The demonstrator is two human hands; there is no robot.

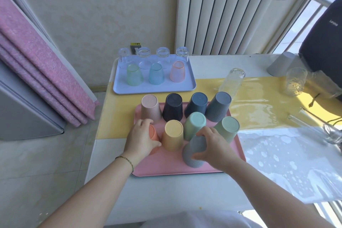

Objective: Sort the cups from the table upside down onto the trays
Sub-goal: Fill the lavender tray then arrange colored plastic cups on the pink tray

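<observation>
Left hand [141,139] is gripping an orange cup [153,134], right hand [212,148] a grey cup [194,151], on the pink tray [166,169]. Glasses [295,83] are waiting at the table's [259,103] right edge.

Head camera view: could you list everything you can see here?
table: one, yellow and white cover
pink tray: one, pink, table's near edge
ribbed plastic cups: nine, mixed colours, upside down, pink tray
lilac tray: one, pale lilac, behind pink tray
clear glasses: four, colourless, upside down, lilac tray's back row
frosted cups: three, green, blue, peach, upside down, front row
loose glasses: at least three, clear, table's right side
pale grey cup: one, upside down, table's far right
dark bag: one, black, far right
left hand: grips orange cup
right hand: grips slate cup
</observation>
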